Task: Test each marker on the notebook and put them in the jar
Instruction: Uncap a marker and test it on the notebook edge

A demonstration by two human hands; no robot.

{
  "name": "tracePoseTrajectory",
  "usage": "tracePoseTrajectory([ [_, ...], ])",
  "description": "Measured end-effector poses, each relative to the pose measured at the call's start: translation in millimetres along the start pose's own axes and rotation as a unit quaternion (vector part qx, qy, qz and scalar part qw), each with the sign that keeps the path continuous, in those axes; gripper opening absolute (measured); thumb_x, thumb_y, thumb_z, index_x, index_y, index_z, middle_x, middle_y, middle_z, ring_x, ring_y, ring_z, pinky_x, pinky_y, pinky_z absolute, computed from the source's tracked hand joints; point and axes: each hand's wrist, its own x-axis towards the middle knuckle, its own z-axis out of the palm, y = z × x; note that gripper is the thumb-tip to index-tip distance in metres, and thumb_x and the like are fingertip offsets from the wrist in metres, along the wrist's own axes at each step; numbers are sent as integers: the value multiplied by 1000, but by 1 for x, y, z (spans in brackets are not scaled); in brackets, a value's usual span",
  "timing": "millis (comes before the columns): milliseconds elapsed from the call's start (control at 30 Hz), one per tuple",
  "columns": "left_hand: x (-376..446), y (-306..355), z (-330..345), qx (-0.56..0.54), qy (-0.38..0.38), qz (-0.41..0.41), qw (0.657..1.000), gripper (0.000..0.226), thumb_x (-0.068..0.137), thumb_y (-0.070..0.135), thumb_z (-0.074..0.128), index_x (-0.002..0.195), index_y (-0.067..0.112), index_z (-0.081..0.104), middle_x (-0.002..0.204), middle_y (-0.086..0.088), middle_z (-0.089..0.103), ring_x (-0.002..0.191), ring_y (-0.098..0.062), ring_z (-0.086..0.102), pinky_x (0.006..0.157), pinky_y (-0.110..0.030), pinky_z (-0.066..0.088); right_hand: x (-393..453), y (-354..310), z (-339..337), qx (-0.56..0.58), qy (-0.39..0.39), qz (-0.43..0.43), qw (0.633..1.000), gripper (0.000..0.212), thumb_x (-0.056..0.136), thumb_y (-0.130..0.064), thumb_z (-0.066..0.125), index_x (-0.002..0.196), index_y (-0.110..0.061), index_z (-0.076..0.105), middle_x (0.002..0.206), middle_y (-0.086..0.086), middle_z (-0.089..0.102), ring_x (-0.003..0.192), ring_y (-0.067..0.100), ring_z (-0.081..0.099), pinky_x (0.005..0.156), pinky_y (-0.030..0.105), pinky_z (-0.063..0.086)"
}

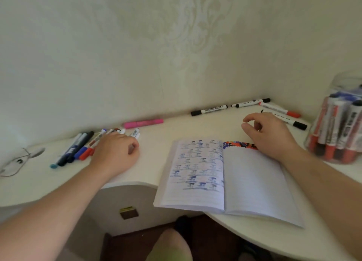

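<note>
markers lie in loose groups across the pale desk (pixel 176 127) in front of you, but take the room first: a cream wall (pixel 137 45) with a faint raised floral pattern fills the upper half of the view, meeting the desk along a line that bends into a corner at far right. the desk is off-white with a curved front edge; below it you can see a light cabinet front with a small brass-coloured handle (pixel 128 212) and a dark floor.

your notebook (pixel 225 178) lies open near the front edge, its near corner hanging just past the curve. the left page carries rows of blue test marks; the right page is lined and mostly bare, with a band of red, blue and black dots along its top.

the clear jar (pixel 340 123) stands at the right edge, holding upright red-capped and dark-capped pens.

your left hand (pixel 115 153) rests on the desk with fingers curled over the near end of the pile of markers (pixel 82 145) at left; whether it grips one i cannot tell. your right hand (pixel 272 133) hovers over the notebook's top right corner, thumb and fingers loosely curled and holding nothing.

a pink highlighter (pixel 144 123) lies against the wall, a black whiteboard marker (pixel 209 110) further right, and more black and red ones in the corner (pixel 280 110). spectacles (pixel 17 161) sit at far left.
</note>
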Motion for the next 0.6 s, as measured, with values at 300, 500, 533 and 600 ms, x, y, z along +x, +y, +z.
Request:
tracePoseTrajectory([
  [300,137,139,33,-145,-69,46,986,35,93,28,58,126,27,70,122,-5,63,120,-31,59,100,-38,48,5,5,2,41,-7,9,999,13,98,-42,62,108,-36,69,86,-5,54,79,7,53,69,25,36],
  [500,184,182,84,-96,-43,73,992,28,97,28,54,112,11,70,110,-18,68,105,-40,62,88,-42,51,8,6,0,97,-7,54,994,10,96,-40,64,103,-35,70,79,-4,56,72,8,53,69,27,42],
  [533,185,182,87,-95,-42,70,992,29,100,30,54,111,9,70,109,-20,68,103,-40,62,87,-43,50,8,5,-2,107,-11,64,992,9,96,-41,65,101,-35,70,77,-3,57,71,8,53,69,28,45],
  [600,184,183,87,-137,-45,84,986,28,104,31,53,110,8,67,107,-18,68,101,-38,61,84,-42,46,8,1,-5,123,-14,89,988,10,97,-42,64,99,-35,71,76,0,61,68,5,54,68,28,49],
])
